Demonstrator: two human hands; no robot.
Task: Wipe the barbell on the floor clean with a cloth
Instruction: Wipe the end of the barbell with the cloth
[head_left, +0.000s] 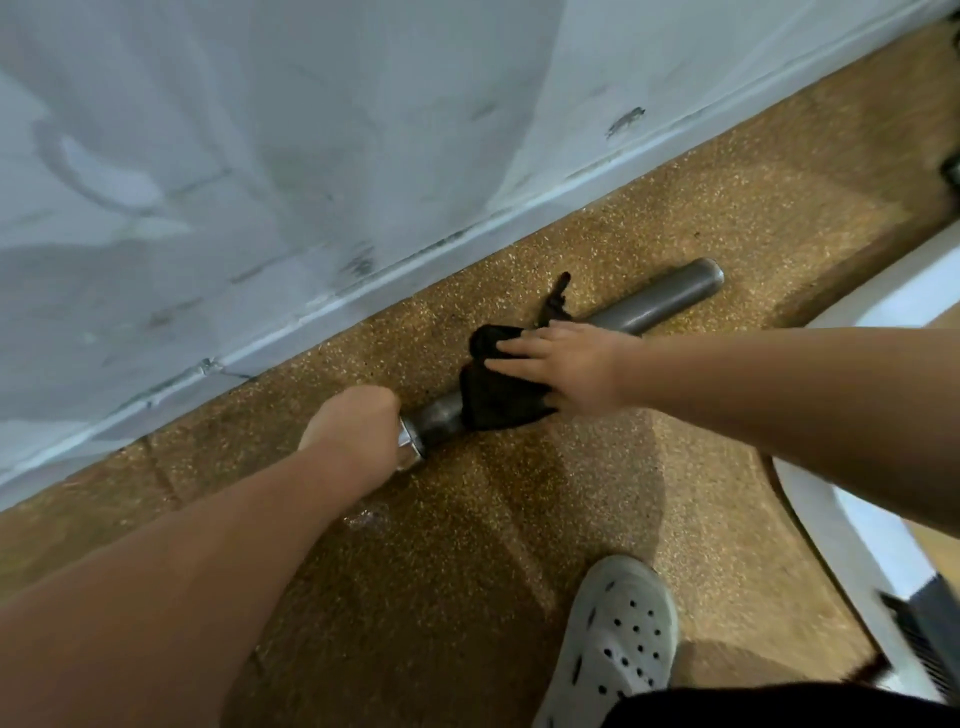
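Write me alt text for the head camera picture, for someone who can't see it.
A right hand presses a black cloth onto a grey barbell lying on a speckled brown floor beside a white wall. The left hand grips the bar near its shiny collar.

The barbell (654, 304) lies on the speckled brown floor (519, 519), running slantwise from lower left to upper right, roughly parallel to the white wall base and a little apart from it. The part in view is a thick, dull grey metal sleeve with a rounded far end and a brighter, shiny collar at its near end. A black cloth (493, 389), crumpled and folded, is draped over the middle of the sleeve, with a thin tail trailing onto the floor toward the wall. The right hand (566, 369) presses the cloth with straight fingers; the left hand (353, 426) is closed around the bar just beyond the collar.
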